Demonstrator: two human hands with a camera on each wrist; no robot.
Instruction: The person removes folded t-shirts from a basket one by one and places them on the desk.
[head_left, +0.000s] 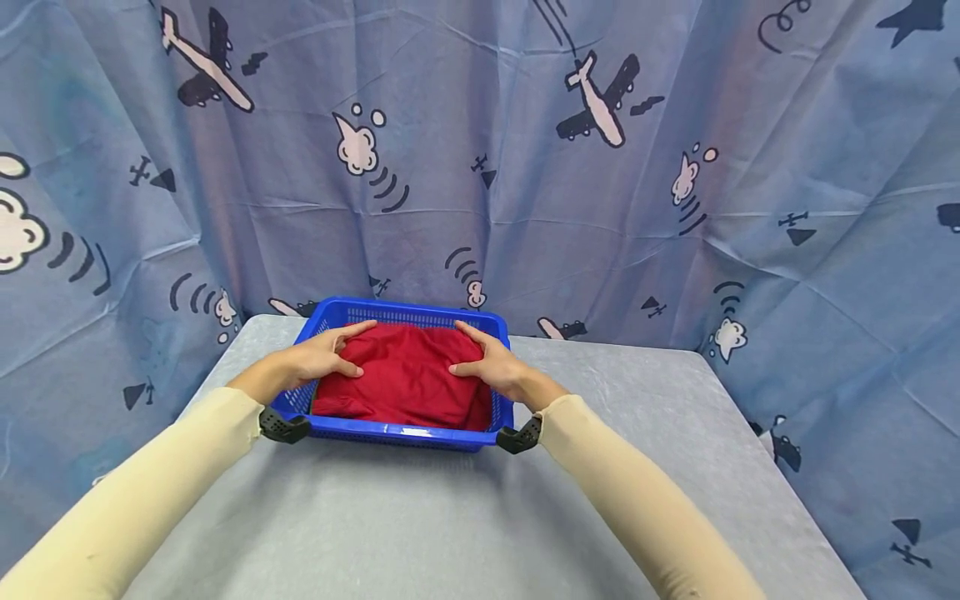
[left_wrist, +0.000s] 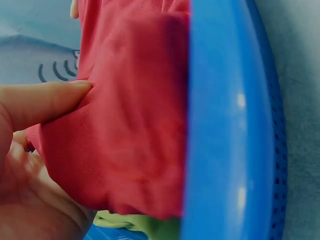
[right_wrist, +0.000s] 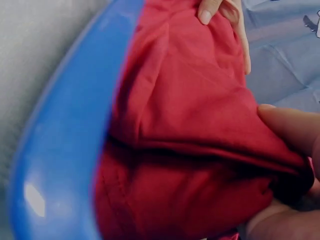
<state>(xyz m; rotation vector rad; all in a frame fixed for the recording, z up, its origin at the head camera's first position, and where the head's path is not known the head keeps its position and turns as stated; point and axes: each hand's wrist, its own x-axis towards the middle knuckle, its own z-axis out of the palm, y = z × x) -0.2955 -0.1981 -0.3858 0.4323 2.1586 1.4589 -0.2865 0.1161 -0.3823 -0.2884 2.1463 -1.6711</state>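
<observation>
Red cloth: crumpled pile (head_left: 408, 362) inside the blue basket, filling most of it; near edge lies just behind the front rim.
Blue basket: perforated plastic, rim (head_left: 405, 432) uncovered along the front, standing toward the far side of the table (head_left: 645, 417).
Left hand: (head_left: 321, 355) at the basket's left end, holding the red cloth, thumb on top, other fingers behind; thumb and index spread apart in the head view.
Right hand: (head_left: 498, 367) at the right end, gripping the red cloth too, thumb above a fold, finger below it.
Green piece: (left_wrist: 159, 226) under the red cloth at the left; probably fabric, but mostly covered and blurry.
Wrists: black bands on both, left band (head_left: 283, 425) and right band (head_left: 519, 435), near the front rim; cream sleeves (head_left: 165, 475) above.
Backdrop: blue curtain (head_left: 285, 175) with planes and clouds, behind the table.
</observation>
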